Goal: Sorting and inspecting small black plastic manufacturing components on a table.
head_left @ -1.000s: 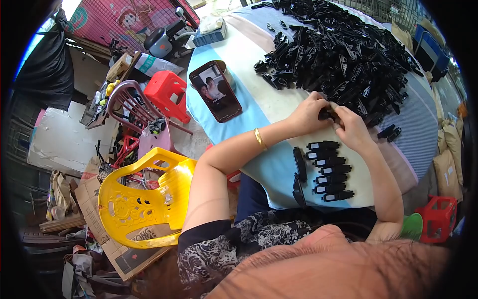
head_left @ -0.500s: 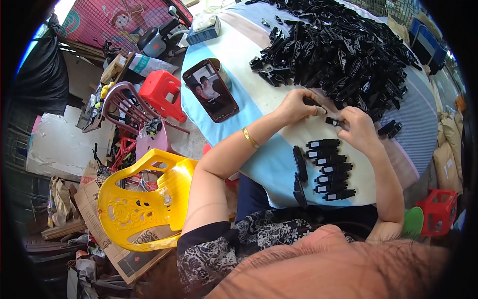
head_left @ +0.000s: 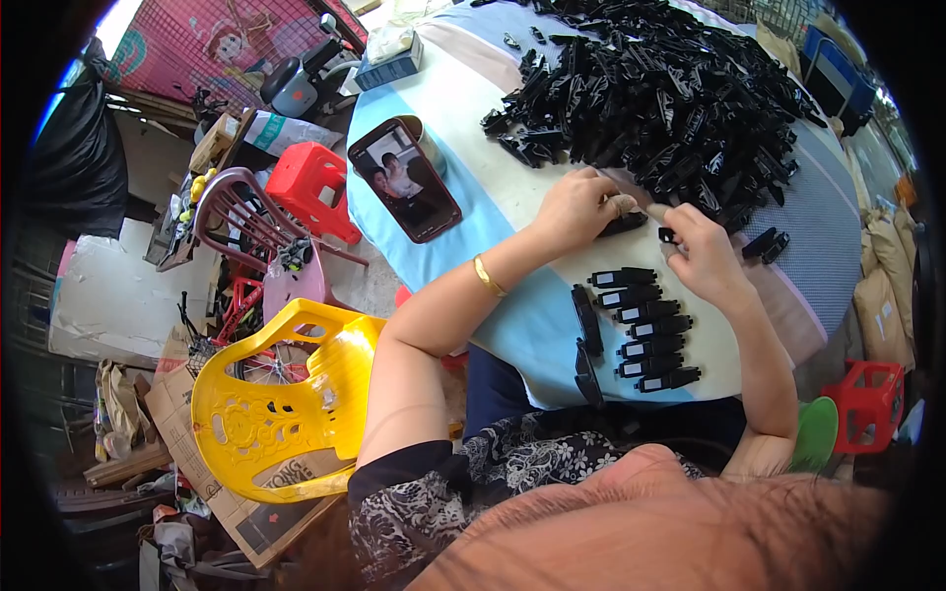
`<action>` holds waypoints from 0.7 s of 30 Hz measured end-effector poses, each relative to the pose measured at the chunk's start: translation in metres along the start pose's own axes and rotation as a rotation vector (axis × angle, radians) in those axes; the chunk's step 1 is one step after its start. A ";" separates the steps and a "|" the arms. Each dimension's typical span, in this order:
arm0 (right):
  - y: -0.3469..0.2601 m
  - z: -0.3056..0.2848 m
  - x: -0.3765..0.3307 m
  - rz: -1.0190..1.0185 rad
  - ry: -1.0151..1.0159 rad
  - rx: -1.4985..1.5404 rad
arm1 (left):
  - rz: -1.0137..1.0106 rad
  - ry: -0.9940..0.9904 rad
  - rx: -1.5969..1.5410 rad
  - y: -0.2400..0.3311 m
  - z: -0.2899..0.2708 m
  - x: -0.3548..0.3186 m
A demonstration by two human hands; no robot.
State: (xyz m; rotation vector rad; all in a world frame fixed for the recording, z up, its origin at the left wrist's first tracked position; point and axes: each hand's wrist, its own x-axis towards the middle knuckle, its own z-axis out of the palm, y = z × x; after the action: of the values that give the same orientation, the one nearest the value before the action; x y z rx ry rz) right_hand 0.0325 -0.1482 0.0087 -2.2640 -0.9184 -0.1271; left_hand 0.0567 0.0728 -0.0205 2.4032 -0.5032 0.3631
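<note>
My left hand is closed around a black plastic part, partly hidden under its fingers, above the cloth-covered table. Close beside it, my right hand pinches a small black piece; its index fingertip almost meets the left thumb. Nearer to me lies a stacked row of several long black parts with pale labels. Two more dark parts, one upright and one slanted, lie left of that row. Beyond both hands spreads a big heap of black plastic parts.
A phone showing a picture leans on a round holder at the left of the table. Behind it sits a blue box. A yellow plastic chair and a red stool stand left. Two loose black parts lie right of my right hand.
My right hand has shifted slightly left, bringing its fingertips closer to my left hand. The part in my left hand now sits lower, below the thumb. The view has shifted a little.
</note>
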 end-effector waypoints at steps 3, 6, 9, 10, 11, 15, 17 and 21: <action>0.008 0.000 0.002 0.084 0.073 0.171 | -0.085 -0.245 -0.118 0.004 -0.023 0.001; 0.009 -0.006 0.001 0.112 -0.057 0.095 | -0.059 -0.353 -0.164 0.006 -0.027 -0.003; 0.011 -0.009 -0.009 0.009 -0.022 -0.286 | -0.028 -0.366 -0.156 0.005 -0.019 -0.003; 0.010 -0.011 -0.010 0.013 -0.022 -0.288 | 0.079 -0.325 -0.143 0.004 -0.016 -0.004; 0.008 -0.013 -0.010 0.010 -0.014 -0.316 | 0.184 -0.282 -0.130 0.003 -0.014 -0.005; 0.005 -0.011 -0.004 0.029 0.050 -0.098 | 0.200 -0.274 -0.161 0.012 -0.007 -0.011; 0.006 -0.007 -0.004 0.032 -0.006 -0.101 | 0.086 -0.247 -0.116 0.026 -0.006 -0.013; 0.006 0.000 -0.008 -0.017 -0.110 -0.049 | 0.003 -0.183 0.076 0.028 -0.001 -0.019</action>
State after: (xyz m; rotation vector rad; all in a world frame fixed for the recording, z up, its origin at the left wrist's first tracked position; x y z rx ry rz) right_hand 0.0301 -0.1559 0.0026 -2.3278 -1.0021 -0.0332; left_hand 0.0279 0.0583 -0.0123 2.5239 -0.5836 0.1661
